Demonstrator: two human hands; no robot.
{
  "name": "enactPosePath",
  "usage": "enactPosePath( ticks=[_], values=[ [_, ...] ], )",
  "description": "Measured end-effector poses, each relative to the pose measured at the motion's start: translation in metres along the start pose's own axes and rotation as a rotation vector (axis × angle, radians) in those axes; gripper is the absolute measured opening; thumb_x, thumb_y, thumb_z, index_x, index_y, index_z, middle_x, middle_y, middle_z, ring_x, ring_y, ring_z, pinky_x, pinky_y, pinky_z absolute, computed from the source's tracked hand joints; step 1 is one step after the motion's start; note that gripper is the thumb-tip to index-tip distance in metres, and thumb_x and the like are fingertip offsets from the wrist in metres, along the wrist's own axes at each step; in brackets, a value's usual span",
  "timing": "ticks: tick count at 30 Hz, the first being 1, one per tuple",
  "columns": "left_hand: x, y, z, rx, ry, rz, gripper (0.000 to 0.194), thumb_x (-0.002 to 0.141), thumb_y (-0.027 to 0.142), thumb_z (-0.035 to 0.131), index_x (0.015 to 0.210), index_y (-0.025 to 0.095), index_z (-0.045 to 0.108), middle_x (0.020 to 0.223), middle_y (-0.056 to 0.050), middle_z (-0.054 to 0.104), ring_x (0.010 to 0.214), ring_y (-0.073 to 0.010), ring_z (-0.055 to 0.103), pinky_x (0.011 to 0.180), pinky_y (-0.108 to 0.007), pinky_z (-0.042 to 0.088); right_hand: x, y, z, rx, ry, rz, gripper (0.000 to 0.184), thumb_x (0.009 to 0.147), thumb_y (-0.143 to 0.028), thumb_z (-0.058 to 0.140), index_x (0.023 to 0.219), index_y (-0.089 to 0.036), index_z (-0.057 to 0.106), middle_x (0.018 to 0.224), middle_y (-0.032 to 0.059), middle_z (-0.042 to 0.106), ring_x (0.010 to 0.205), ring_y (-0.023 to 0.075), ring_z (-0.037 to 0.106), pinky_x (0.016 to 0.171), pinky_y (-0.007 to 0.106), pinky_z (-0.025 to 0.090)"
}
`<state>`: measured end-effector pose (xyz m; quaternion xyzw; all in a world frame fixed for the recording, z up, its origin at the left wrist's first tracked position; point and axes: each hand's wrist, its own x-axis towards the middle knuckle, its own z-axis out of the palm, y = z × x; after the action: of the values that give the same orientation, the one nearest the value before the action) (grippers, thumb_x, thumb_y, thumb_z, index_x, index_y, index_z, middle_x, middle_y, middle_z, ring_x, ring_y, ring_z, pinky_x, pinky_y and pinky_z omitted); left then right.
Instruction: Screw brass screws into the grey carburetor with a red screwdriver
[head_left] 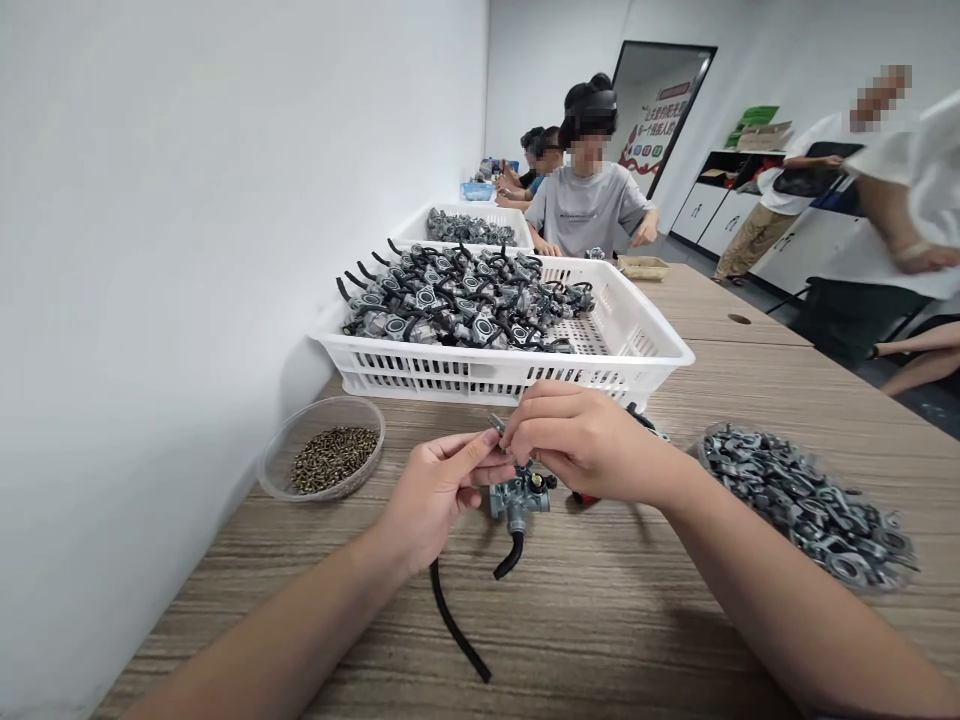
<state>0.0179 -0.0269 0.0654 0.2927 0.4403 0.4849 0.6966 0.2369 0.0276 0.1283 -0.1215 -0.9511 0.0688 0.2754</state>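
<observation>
Head view shows your left hand and right hand pinching a small metal piece by the carburetor on the table, its short hose fitted, the piece's attachment unclear.

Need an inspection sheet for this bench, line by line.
Surface: brown wood-grain table, no spill seen.
Job's things: grey metal part with short black hose, at the hands; similar parts in white slotted plastic basket; brass-coloured screws in round clear plastic bowl; grey metal pieces in clear plastic container, right.
Clutter: red item, mostly hidden behind right hand.
Grippers: bare left hand pinches small silvery metal piece; bare right hand has its fingers at it, grip unclear.
Cables: nothing seen; long black tube lies near left hand, upper end hidden.
Surroundings: white wall left; seated person in grey T-shirt beyond basket.
</observation>
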Motion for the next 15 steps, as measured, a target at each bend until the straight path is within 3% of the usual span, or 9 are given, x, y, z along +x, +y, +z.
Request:
enactPosePath(
  ticks=[5, 10, 15],
  values=[
    [0.006, -0.003, -0.003, -0.029, 0.024, 0.013, 0.051, 0.071, 0.049, 0.108, 0.099, 0.011, 0.087, 0.104, -0.019, 0.088, 0.086, -0.0238, 0.085, 0.052, -0.017, 0.038, -0.001, -0.003, 0.003, -0.114, 0.009, -0.024, 0.023, 0.113, -0.010, 0.053, 0.102, -0.021, 0.071, 0.104, 0.0078, 0.081, 0.100, 0.0227, 0.071, 0.083, 0.037, 0.060],
    [0.005, -0.001, -0.003, -0.032, 0.030, 0.027, 0.061, 0.062, 0.054, 0.111, 0.100, 0.011, 0.089, 0.103, -0.019, 0.088, 0.085, -0.0234, 0.084, 0.053, -0.017, 0.039, -0.003, -0.002, 0.009, -0.105, 0.045, 0.011, 0.011, 0.115, -0.016, 0.058, 0.117, -0.018, 0.069, 0.102, 0.0079, 0.077, 0.092, 0.0210, 0.069, 0.081, 0.036, 0.058],
    [0.003, -0.002, -0.003, -0.013, 0.021, 0.038, 0.069, 0.056, 0.060, 0.112, 0.100, 0.012, 0.089, 0.100, -0.018, 0.088, 0.084, -0.0230, 0.083, 0.054, -0.018, 0.040, -0.005, 0.002, 0.011, -0.114, 0.062, -0.001, 0.013, 0.116, -0.019, 0.060, 0.120, -0.018, 0.072, 0.106, 0.0082, 0.076, 0.094, 0.0202, 0.069, 0.083, 0.034, 0.057]
  ],
)
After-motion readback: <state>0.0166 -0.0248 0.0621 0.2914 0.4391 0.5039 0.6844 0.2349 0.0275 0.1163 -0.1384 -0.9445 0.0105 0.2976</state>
